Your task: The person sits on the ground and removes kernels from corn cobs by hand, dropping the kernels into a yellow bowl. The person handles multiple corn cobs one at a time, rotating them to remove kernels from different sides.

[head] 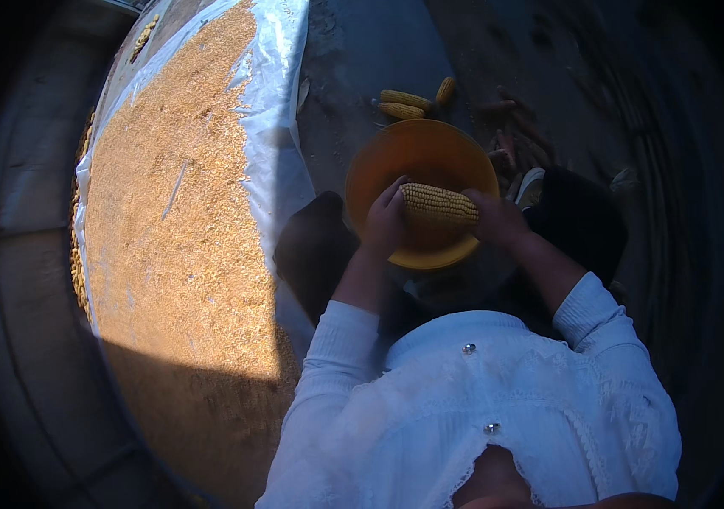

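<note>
An ear of yellow corn (pixel 439 203) lies crosswise between my two hands, its rows of kernels facing up. My left hand (pixel 389 213) grips its left end, and my right hand (pixel 495 216) is closed round the right end. Directly beneath is a round orange-yellow plastic basin (pixel 429 259), between my knees; its inside is in shade, so its contents are hard to make out. Just beyond the basin's far rim, several unshelled ears of corn (pixel 405 98) rest on the ground.
On the left, loose corn kernels (pixel 190 223) cover a long plastic sheet (pixel 279 149), partly sunlit. Reddish bare cobs (pixel 524 140) lie in a shaded pile right of the basin, near a shoe (pixel 531 188). More ears line the sheet's far left edge.
</note>
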The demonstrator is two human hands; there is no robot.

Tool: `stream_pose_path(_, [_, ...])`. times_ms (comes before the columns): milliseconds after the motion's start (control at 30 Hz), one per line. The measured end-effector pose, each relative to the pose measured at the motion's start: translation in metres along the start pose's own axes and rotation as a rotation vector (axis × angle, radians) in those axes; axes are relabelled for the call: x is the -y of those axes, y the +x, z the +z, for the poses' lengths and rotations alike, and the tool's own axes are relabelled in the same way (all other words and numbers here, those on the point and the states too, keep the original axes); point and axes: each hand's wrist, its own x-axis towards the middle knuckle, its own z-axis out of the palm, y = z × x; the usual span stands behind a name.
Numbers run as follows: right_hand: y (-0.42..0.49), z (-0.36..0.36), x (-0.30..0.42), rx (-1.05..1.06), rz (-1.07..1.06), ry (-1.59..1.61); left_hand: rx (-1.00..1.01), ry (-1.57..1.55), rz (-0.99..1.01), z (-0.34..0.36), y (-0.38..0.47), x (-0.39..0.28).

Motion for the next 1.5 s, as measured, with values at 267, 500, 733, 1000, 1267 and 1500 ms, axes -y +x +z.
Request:
stream_pose_path(267, [0.007, 0.001, -0.01, -0.088, -0.068, -0.108, 0.079, 0.33, 0.103, -0.005, -0.009, -0.017])
stream_pose_path(500, [0.01, 0.003, -0.013, -0.117, -0.102, -0.118, 0.044, 0.561, 0.09, -0.005, -0.012, -0.022])
stream_pose_path(733, [0.011, 0.0, -0.009, -0.036, -0.063, -0.174, 0.024, 0.709, 0.166, -0.002, -0.008, -0.02])
stream_pose_path(1000, [0.008, 0.006, -0.01, -0.039, -0.047, -0.048, -0.076, 0.378, 0.094, -0.008, 0.0, -0.008])
stream_pose_path(1267, [0.007, 0.006, -0.003, 0.06, -0.019, 0.103, -0.044, -0.176, -0.035, 0.011, -0.007, -0.012])
stream_pose_path(1500, [0.004, 0.018, -0.001, 0.112, -0.005, 0.118, -0.07, -0.138, 0.071, 0.009, -0.003, 0.006])
